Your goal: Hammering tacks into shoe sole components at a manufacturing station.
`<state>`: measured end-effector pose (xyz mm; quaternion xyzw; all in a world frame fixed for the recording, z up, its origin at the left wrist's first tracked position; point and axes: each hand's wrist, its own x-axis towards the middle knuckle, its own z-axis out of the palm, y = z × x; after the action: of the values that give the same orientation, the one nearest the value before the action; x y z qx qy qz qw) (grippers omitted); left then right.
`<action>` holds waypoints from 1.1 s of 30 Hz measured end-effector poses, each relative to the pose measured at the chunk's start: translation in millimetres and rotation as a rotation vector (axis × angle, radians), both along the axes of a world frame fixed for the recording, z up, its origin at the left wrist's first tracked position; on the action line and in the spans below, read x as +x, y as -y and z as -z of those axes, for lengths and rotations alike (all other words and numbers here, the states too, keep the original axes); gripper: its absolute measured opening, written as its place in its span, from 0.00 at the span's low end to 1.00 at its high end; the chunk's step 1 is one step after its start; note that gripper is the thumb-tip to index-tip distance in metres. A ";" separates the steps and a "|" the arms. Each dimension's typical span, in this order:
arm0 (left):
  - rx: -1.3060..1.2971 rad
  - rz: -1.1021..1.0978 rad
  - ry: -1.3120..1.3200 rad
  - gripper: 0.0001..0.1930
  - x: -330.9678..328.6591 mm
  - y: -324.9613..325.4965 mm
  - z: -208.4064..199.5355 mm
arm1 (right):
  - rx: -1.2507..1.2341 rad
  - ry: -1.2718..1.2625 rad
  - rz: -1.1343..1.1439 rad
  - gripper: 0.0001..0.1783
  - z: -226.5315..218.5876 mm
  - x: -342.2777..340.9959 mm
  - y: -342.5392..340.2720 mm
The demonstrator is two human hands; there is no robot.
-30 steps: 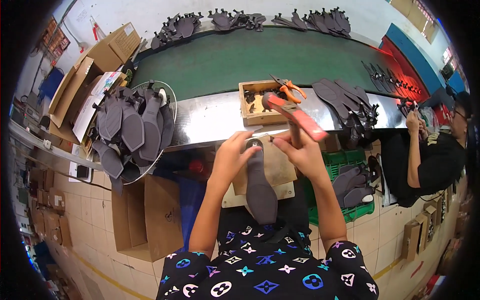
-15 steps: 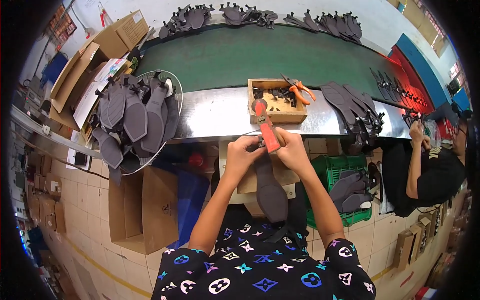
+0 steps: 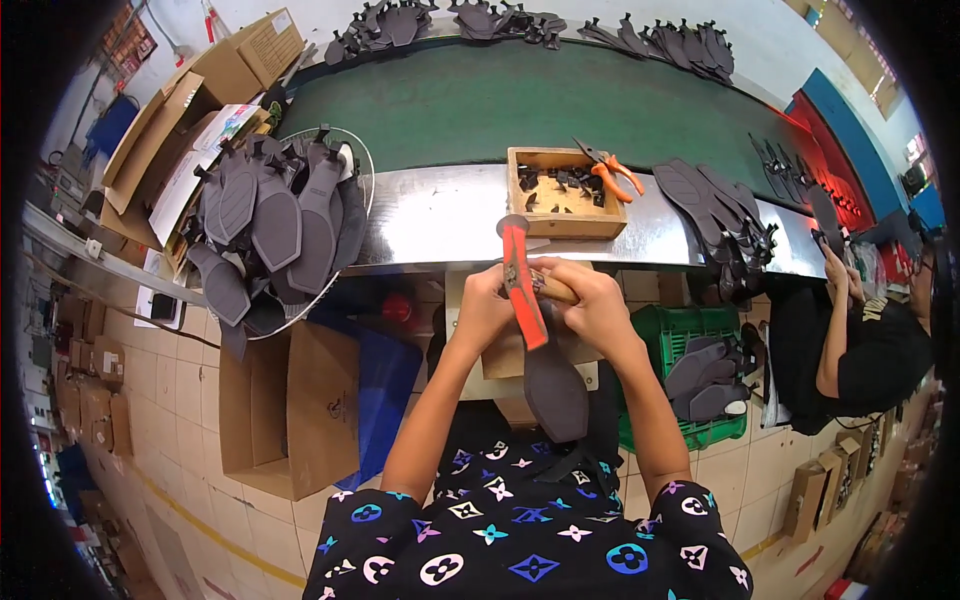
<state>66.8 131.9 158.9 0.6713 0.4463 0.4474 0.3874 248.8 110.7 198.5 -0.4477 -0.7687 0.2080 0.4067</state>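
Note:
My right hand (image 3: 592, 303) is closed round the wooden handle of a hammer (image 3: 519, 285) with a red head. The hammer head lies over the far end of a dark grey shoe sole (image 3: 556, 395) and hides part of it. The sole's broad end points toward my body. My left hand (image 3: 482, 307) is closed at the far end of this sole, fingers partly behind the hammer head. Beyond my hands stands a wooden box (image 3: 567, 226) holding small black pieces (image 3: 560, 183). Orange-handled pliers (image 3: 616, 176) rest across its right side.
A wire basket (image 3: 370, 190) heaped with soles (image 3: 275, 222) stands left, above an open carton (image 3: 320, 410). More soles (image 3: 705, 205) lie on the metal edge at right. A green crate (image 3: 650, 335) stands below them. A co-worker (image 3: 865, 345) sits far right by the green conveyor belt (image 3: 440, 110).
The hammer head has shifted slightly left and toward me, and more of its wooden handle shows. My right hand has moved a little. The view has shifted slightly.

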 end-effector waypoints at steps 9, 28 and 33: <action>-0.061 0.123 0.108 0.15 0.7 -9.4 8.9 | -0.267 -0.229 0.149 0.12 -23.9 10.1 37.8; 0.265 0.000 -0.641 0.59 -6.2 7.5 -2.8 | 0.221 0.028 0.157 0.24 -27.9 6.8 87.0; 0.196 0.068 -0.556 0.60 -15.6 3.7 3.8 | 0.034 -0.005 0.336 0.23 -65.4 18.7 98.9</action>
<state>51.2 128.2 155.1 0.8168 0.4674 0.2738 0.1983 267.5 11.7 263.8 -0.5625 -0.6854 0.1253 0.4451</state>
